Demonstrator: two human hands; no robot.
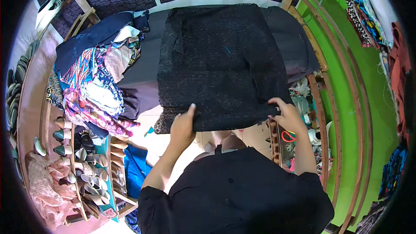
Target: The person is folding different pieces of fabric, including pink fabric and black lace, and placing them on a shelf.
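Left hand [183,128] grips cloth [216,67]; right hand [289,117] pinches it

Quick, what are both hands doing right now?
Left hand: closed on the near edge of the black cloth, thumb on top, other fingers hidden.
Right hand: closed, holding the same cloth near its right corner.

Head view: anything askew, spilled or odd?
The multicoloured heap of patterned fabric at left looks untidy: crumpled, part hanging down. Pale-pink lacy cloth lies bunched beside assorted pale shoes. The black textured cloth shows no clear damage.
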